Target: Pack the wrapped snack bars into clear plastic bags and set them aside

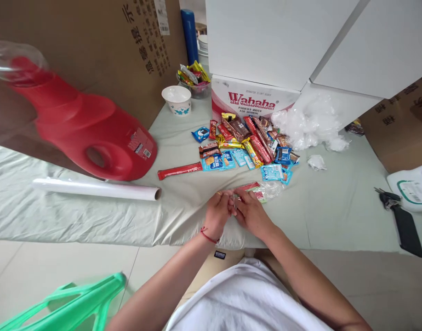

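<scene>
My left hand point(218, 211), with a red cord round the wrist, is closed in a pinch near the table's front edge. Fingertips of my right hand point(251, 212) meet it, also pinched. Between them they hold the near end of a clear plastic bag point(273, 190), partly covered by my right hand. Red and green wrapped snacks point(247, 186) show in or under the bag; I cannot tell which. Just beyond lies a pile of wrapped snacks point(261, 145), with a long red stick packet point(180, 171) at its left.
A red detergent jug point(76, 124) and a plastic film roll point(97, 188) are at left. Behind stand a paper bowl point(177, 99), a snack bowl point(200, 91) and a Wahaha carton point(228, 89). Crumpled clear bags point(309, 122), keys point(388, 197) and a white jug point(414, 188) lie right.
</scene>
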### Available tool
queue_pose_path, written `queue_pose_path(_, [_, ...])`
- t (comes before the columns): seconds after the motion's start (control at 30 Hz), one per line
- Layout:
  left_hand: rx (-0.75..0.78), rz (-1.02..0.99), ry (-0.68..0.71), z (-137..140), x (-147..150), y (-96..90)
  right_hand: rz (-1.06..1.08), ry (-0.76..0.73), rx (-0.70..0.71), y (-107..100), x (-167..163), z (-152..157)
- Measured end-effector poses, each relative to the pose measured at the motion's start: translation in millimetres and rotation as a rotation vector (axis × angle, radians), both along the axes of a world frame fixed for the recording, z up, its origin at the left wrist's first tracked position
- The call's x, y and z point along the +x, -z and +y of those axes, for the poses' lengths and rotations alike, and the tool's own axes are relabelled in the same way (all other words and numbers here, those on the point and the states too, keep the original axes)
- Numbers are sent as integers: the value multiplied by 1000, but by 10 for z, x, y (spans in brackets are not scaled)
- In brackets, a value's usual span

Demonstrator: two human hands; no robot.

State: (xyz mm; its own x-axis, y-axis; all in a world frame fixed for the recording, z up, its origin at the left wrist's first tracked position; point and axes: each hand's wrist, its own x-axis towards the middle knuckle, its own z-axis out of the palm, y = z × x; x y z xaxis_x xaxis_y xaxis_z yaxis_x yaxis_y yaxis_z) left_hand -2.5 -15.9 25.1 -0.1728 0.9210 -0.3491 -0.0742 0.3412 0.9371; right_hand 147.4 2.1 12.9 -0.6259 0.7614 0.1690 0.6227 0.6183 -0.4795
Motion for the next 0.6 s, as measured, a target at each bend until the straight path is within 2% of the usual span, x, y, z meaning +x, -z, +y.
queue_pose_path(0.07, [84, 213, 89, -79, 56, 27, 176, -8, -93, -8, 70, -3])
queue_pose_path(0.13, [162, 599, 219, -186, 113, 80, 374, 44, -188, -19, 189, -30])
queue_pose_path(0.2, [195, 990, 348, -275, 171, 145, 536, 250, -191, -11, 360, -76])
queue_pose_path(0.27, [192, 1197, 424, -318, 216, 202, 619, 593, -84, 25, 566, -116])
queue_pose_path(0.33, [193, 1286, 456, -317, 238, 235, 595, 884, -18, 76, 768, -120])
queue_pose_path(0.37, [192, 1308, 461, -308, 240, 243, 557, 961, -41, 98, 850, -103])
queue_pose_path(0.4, [190, 1322, 466, -298, 239, 246, 506, 991, -92, 113, 914, -75])
queue_pose_path(0.5, [189, 1333, 478, -277, 228, 241, 348, 955, -276, 100, 980, 56])
queue_pose_path(0.6, [198, 1333, 485, -274, 229, 235, 321, 890, -453, 33, 935, 189])
